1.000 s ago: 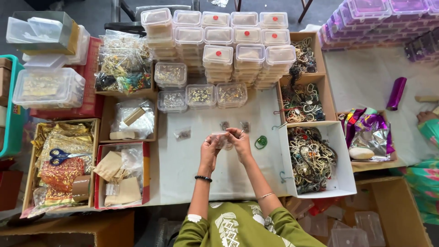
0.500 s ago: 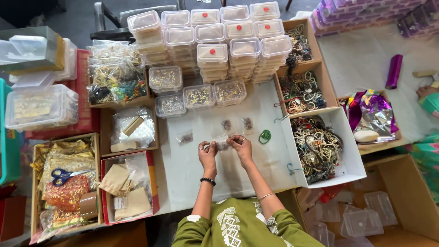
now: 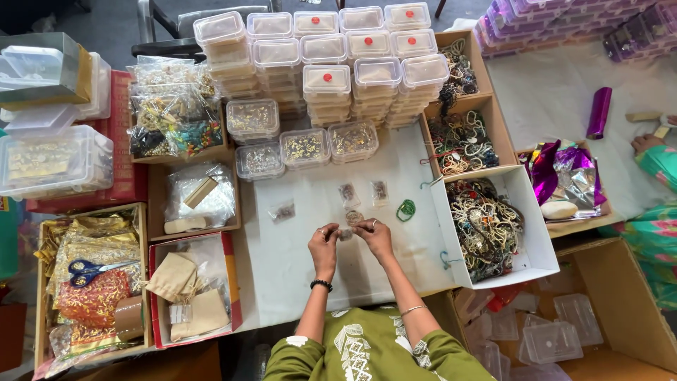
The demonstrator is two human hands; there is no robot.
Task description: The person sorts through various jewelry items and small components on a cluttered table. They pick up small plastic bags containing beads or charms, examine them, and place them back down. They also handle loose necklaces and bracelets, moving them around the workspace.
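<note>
Over the white cloth (image 3: 296, 240), left hand (image 3: 324, 243) and right hand (image 3: 376, 236) pinch one small clear packet (image 3: 346, 233) between them, three filled packets (image 3: 348, 193) already laid beyond, heaped jewellery boxes (image 3: 486, 229) seemingly left to sort

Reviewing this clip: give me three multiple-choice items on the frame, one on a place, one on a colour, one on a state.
1. Where do the blue-handled scissors lie?
A. in the box at the far left
B. on the white cloth by the hands
C. on the stacked containers

2. What colour is the ring on the white cloth, right of the hands?
A. red
B. green
C. yellow

3. How are the left hand and right hand placed?
A. far apart, flat on the cloth
B. close together, pinching a small item between them
C. both inside the white box

Answers: 1 A, they rest on gold packets there; 2 B, it shows green; 3 B, fingertips meet on the item.
</note>
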